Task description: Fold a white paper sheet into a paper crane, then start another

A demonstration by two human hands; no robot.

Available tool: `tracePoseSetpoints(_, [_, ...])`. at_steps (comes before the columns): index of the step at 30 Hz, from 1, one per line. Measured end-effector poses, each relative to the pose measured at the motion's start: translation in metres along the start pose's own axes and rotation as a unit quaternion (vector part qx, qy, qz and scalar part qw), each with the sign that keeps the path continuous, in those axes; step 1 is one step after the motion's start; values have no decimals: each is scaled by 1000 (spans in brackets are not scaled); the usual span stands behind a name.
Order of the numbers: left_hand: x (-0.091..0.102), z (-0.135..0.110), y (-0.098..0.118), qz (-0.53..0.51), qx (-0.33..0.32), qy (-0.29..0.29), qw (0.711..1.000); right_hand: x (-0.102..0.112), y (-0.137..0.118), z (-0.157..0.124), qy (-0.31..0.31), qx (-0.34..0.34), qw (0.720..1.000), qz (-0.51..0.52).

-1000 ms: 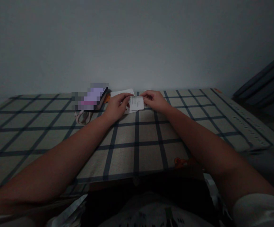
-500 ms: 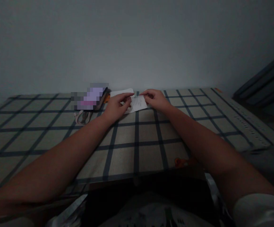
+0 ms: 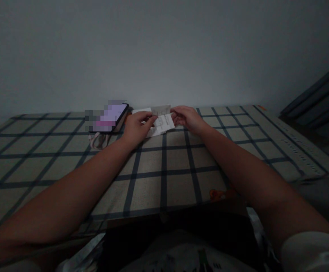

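Observation:
A small white printed paper slip [image 3: 162, 121] lies at the far middle of the checked tablecloth [image 3: 164, 170]. My left hand [image 3: 136, 127] pinches its left side with curled fingers. My right hand [image 3: 186, 118] pinches its right side, and the top flap of the paper is lifted and folded upward. More white paper lies under it, beside my left hand.
A phone with a lit, blurred screen [image 3: 107, 118] lies left of the paper near the wall. A pale looped cord [image 3: 99, 140] sits just in front of it. A dark object [image 3: 317, 102] stands at the right beyond the table edge.
The slip lay flat a second ago; now its upper part is raised and opened between both hands. My right hand has shifted slightly up and back.

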State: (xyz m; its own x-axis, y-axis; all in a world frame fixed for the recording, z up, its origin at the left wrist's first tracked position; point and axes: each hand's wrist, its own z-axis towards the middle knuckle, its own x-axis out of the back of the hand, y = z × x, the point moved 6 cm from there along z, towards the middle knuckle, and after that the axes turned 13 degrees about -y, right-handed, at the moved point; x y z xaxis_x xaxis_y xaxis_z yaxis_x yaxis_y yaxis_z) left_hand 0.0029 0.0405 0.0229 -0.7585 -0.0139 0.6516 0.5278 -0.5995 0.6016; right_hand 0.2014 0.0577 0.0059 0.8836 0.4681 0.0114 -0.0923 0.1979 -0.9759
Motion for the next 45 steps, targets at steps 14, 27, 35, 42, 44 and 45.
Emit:
tracePoseSetpoints(14, [-8,0,-9,-98,17,-23,995,-2,12,4,-17,-23,1000,12])
tracePoseSetpoints(27, [-13,5,-6,-280,52,-85,955,7,4,3,18,36,999,-28])
tracePoseSetpoints(35, [-16,4,4,-309,52,-159,936,1,1,1,23,23,999,-25])
tracePoseSetpoints(42, [-22,1,-2,-502,103,-175,841,-5,2,0,1,-9,1000,26])
tracePoseSetpoints(44, [-23,0,-2,-551,114,-174,808,-8,0,-2,-2,-18,999,29])
tracePoseSetpoints(45, [-23,-1,-2,-567,120,-176,796,-8,-2,-3,2,-19,1000,25])
